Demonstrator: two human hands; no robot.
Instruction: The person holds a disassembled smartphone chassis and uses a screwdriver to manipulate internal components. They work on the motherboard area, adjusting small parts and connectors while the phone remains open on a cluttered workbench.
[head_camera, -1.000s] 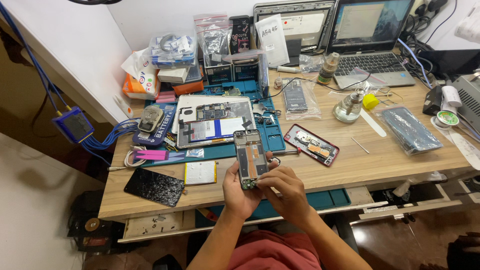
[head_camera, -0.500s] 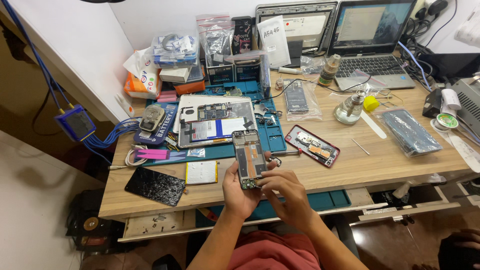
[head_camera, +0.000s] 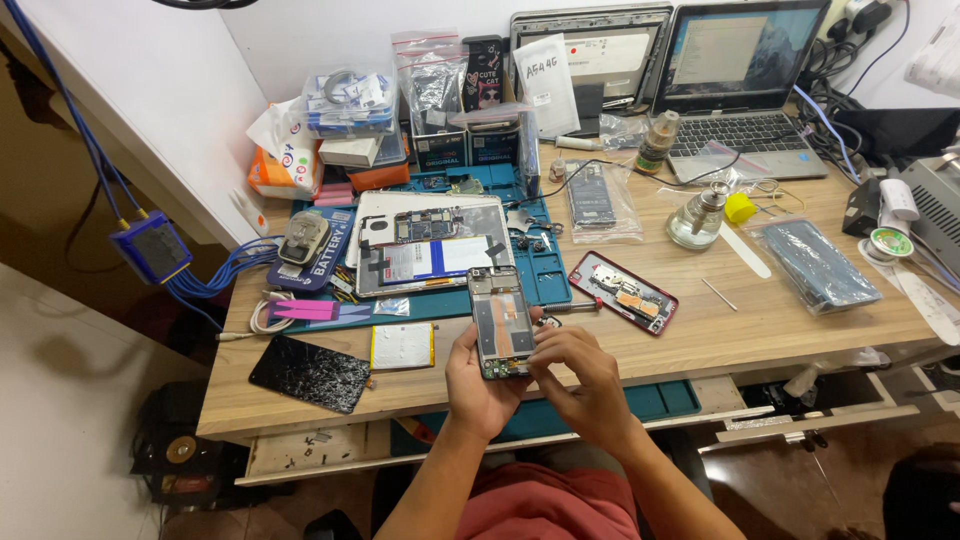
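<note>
Left hand (head_camera: 478, 385) cups an opened phone (head_camera: 501, 322) from below & behind, fingers wrapped round its lower edge, thumb on the left side, so it's closed on the phone w/ the insides facing up. Right hand (head_camera: 580, 375) sits just beside it, fingers curled in & fingertips (head_camera: 541, 340) pinched at the phone's lower right edge; whether there's a small part or tool b/w them, can't tell, too small. Phone is held just above the front edge of the wooden tabletop (head_camera: 760, 330), tilted a bit toward the person.

Behind the phone lies a blue work mat (head_camera: 545, 285) w/ a bigger opened device (head_camera: 430, 245) on it, circuit board showing. Left of the hands, on the tabletop: a pale yellow flat battery (head_camera: 402, 346), then a cracked black screen (head_camera: 311, 373) nearer the front left corner. Right of the phone, a red-rimmed phone back (head_camera: 622, 292) lies apart from it, inside up. Further right, a small glass bottle (head_camera: 697, 217) & a bagged dark panel (head_camera: 817, 264). At the back, an open laptop (head_camera: 735, 75), boxes & bags of parts. Off the left end hangs a blue box (head_camera: 151, 247) w/ blue cables. An open drawer (head_camera: 660, 400) w/ a blue mat sits under the hands.
</note>
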